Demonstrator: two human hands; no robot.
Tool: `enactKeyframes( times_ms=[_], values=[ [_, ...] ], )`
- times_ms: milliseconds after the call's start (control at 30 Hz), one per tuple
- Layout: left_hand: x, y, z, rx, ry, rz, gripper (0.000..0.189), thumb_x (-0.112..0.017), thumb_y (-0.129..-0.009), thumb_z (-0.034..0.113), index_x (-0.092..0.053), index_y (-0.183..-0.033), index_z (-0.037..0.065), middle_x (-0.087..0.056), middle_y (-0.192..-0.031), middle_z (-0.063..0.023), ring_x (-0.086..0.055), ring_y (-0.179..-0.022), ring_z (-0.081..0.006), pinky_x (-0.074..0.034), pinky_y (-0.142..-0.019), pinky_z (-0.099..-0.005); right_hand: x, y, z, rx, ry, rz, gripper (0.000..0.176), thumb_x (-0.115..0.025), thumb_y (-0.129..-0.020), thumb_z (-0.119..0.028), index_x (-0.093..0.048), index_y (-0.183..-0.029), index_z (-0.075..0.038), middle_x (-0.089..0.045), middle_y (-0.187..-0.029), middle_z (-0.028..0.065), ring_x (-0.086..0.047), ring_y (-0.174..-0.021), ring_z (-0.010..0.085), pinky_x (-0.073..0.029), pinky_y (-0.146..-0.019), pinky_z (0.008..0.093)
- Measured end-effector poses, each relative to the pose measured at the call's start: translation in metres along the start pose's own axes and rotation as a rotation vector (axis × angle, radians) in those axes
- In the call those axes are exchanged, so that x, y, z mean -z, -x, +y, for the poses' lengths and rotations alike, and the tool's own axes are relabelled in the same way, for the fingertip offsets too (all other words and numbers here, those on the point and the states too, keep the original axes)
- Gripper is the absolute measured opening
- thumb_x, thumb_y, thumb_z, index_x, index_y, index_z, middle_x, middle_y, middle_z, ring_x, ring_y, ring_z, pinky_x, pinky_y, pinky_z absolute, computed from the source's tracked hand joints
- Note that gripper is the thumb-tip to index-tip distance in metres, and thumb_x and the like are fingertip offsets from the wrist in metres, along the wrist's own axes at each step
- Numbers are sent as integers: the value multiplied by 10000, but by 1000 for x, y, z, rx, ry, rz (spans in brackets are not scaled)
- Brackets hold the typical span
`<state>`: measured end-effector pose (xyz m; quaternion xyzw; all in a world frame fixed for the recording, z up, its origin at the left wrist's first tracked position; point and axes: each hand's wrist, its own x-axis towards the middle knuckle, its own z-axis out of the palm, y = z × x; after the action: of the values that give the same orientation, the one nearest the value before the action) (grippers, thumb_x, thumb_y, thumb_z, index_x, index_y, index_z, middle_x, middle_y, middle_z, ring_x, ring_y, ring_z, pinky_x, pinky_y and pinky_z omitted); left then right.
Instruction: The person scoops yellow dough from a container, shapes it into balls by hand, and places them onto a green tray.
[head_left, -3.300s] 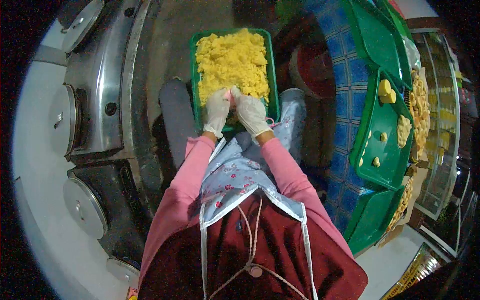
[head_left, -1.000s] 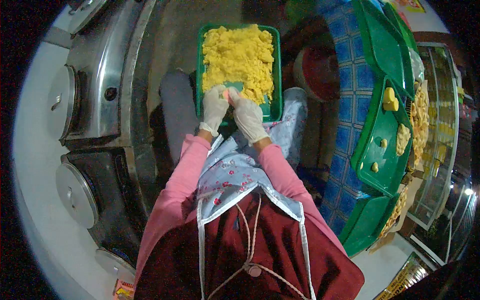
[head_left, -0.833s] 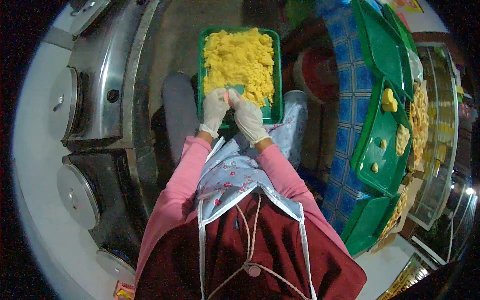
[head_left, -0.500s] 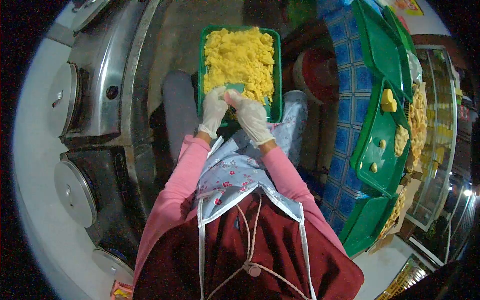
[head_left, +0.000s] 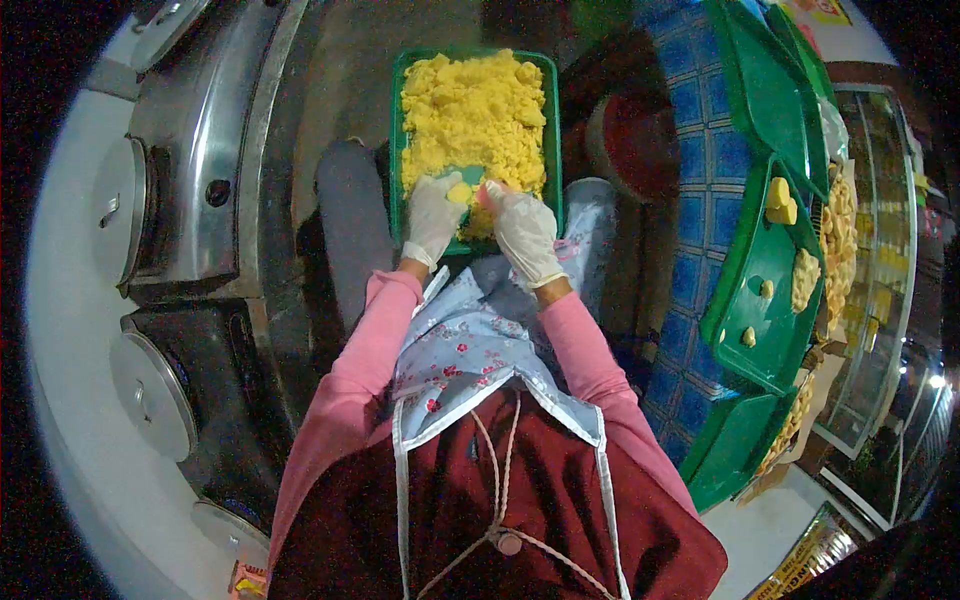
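A green tray (head_left: 397, 160) full of crumbly yellow dough (head_left: 475, 110) lies across my lap. Both of my hands wear thin whitish gloves and are over the tray's near end. My left hand (head_left: 433, 218) is closed around a small yellow lump of dough (head_left: 460, 193), which shows at its thumb side. Curled round a small pink object (head_left: 490, 194), whose kind I cannot make out, is my right hand (head_left: 526, 235). A gap separates the two hands. Loose yellow crumbs lie between and below them, and part of the tray's green bottom shows.
To the right, a green tray (head_left: 740, 290) on the blue-tiled counter (head_left: 690, 210) holds yellow blocks (head_left: 780, 202) and pale dough pieces (head_left: 805, 280). Along the left stands a metal stove (head_left: 190, 200) with pots under round lids (head_left: 120, 212). A glass case (head_left: 870, 270) is at far right.
My hands were together over the pink object; now they are apart, the right one shifted rightward with it. The yellow lump now shows in my left hand.
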<state>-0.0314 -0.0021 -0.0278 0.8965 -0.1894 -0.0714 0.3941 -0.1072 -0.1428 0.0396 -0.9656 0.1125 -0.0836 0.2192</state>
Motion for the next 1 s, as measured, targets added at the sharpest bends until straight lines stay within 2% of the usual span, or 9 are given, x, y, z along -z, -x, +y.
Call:
enactKeyframes(
  times_ms=[200, 300, 400, 500, 600, 700, 800, 900, 1000],
  values=[
    [-8, 6, -8, -21, 10, 64, 497, -786, -677, 200, -720, -1151, 63, -651, -932, -196, -599, -950, -350, -479, -817, -441, 8, 7, -9, -30, 137, -102, 214, -478, -990, -245, -664, -1081, -192, -672, -704, 121, -686, -666, 315, -512, -583, 449],
    [-7, 5, -10, -14, 17, 61, 491, -779, -683, 200, -720, -1154, 75, -648, -955, -199, -600, -947, -351, -484, -841, -430, 18, 10, -19, -27, 225, -129, 314, -446, -1027, -275, -693, -1176, -151, -677, -760, 186, -677, -690, 351, -491, -587, 474],
    [-2, 3, -2, 12, 1, 22, 483, -767, -690, 201, -720, -1158, 89, -640, -969, -199, -597, -949, -355, -486, -865, -424, 2, 8, -6, -63, 320, -27, 303, -499, -987, -241, -628, -1261, -232, -666, -691, 139, -688, -664, 319, -515, -568, 466],
    [-3, 2, 3, 60, 3, -25, 465, -757, -698, 202, -724, -1151, 98, -631, -966, -193, -593, -957, -357, -484, -872, -423, -21, 2, 8, -15, 310, -69, 337, -500, -992, -253, -611, -1310, -245, -659, -700, 148, -687, -661, 318, -515, -563, 468],
    [-2, 0, 3, 59, 11, -32, 455, -752, -703, 197, -727, -1147, 102, -625, -950, -189, -593, -956, -358, -487, -862, -425, -25, -1, 4, -194, 175, -196, 354, -510, -984, -233, -606, -1325, -246, -656, -730, 152, -673, -633, 327, -517, -571, 470],
    [2, 1, 4, 71, 8, -65, 448, -742, -735, 160, -708, -1179, 108, -601, -1011, -207, -608, -964, -374, -503, -839, -430, -22, 10, 9, -113, -100, -30, 392, -529, -962, -179, -599, -1340, -254, -657, -762, 135, -660, -613, 330, -521, -581, 462],
    [1, 1, -2, 25, 55, -39, 472, -716, -739, 105, -686, -1210, 82, -596, -1044, -229, -606, -989, -391, -497, -863, -436, 0, 14, -23, -94, 233, -148, 485, -529, -928, -124, -566, -1391, -265, -638, -746, 159, -668, -709, 338, -507, -628, 450],
    [0, 2, -3, 87, 126, -41, 522, -661, -721, 44, -648, -1243, 25, -603, -1080, -258, -588, -1039, -409, -476, -918, -438, -4, 17, -22, 31, 252, -39, 443, -554, -923, -113, -602, -1337, -263, -658, -764, 116, -659, -614, 323, -532, -588, 426],
    [11, 8, 5, 147, 210, -19, 564, -603, -709, 4, -601, -1273, -27, -601, -1144, -287, -574, -1081, -427, -464, -954, -435, 6, 15, -24, -16, 222, -5, 414, -545, -935, -137, -606, -1327, -253, -673, -798, 127, -675, -661, 320, -531, -590, 437]
  ],
)
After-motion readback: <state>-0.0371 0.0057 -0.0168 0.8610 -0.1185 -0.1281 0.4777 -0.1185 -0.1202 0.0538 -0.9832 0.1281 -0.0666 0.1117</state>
